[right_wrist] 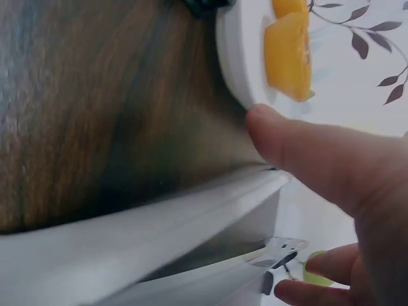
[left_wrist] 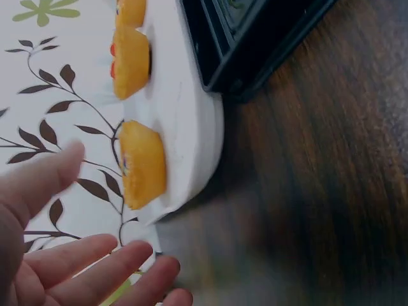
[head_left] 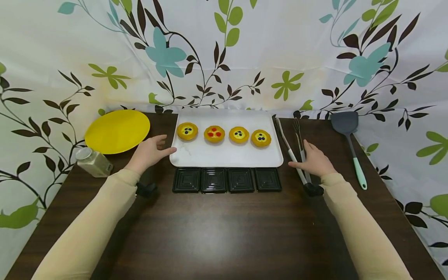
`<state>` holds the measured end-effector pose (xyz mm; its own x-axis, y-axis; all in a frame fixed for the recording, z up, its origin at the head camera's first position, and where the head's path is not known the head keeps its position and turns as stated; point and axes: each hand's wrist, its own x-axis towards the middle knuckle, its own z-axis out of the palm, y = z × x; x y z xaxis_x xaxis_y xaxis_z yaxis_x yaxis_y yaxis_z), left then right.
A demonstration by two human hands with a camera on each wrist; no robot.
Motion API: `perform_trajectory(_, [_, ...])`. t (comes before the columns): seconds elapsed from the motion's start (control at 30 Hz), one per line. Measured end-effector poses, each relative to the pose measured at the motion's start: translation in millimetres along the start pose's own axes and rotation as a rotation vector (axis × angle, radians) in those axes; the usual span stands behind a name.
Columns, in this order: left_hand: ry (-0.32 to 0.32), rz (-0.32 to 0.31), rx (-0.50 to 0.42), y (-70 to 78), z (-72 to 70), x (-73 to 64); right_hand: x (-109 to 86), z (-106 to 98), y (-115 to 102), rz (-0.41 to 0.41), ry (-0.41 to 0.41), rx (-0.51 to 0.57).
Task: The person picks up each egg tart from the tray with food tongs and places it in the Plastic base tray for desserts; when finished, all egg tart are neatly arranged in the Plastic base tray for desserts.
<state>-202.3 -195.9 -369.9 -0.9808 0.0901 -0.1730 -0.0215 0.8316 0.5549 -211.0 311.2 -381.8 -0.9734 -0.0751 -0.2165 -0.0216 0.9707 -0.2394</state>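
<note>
Several small tarts [head_left: 214,134] sit in a row on a white tray [head_left: 224,155]; one has red toppings, the others dark blue ones. My left hand [head_left: 148,153] hovers just off the tray's left end, fingers spread and holding nothing. In the left wrist view the nearest tart [left_wrist: 143,164] is beyond its thumb, untouched. Over a pair of tongs [head_left: 290,149] with white handles is my right hand [head_left: 315,159], thumb and fingers apart. Whether it touches the tongs, I cannot tell; the right wrist view shows no grip on them.
Several black square containers [head_left: 214,180] line the tray's front edge. A yellow plate [head_left: 117,131] and a white-lidded jar [head_left: 94,162] are at the left. A grey spatula [head_left: 345,123] with a mint handle lies far right. Patterned cloth [head_left: 245,58] hangs behind the dark table [head_left: 210,233].
</note>
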Motion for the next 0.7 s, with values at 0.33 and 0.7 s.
perform_trajectory(0.33, [-0.044,-0.149,-0.276,-10.9,5.0,19.0,17.2,2,8,0.031,-0.062,0.047])
perform_trajectory(0.7, [-0.076,-0.303,-0.484,-10.3,12.3,38.0,29.8,5,5,0.051,-0.062,0.056])
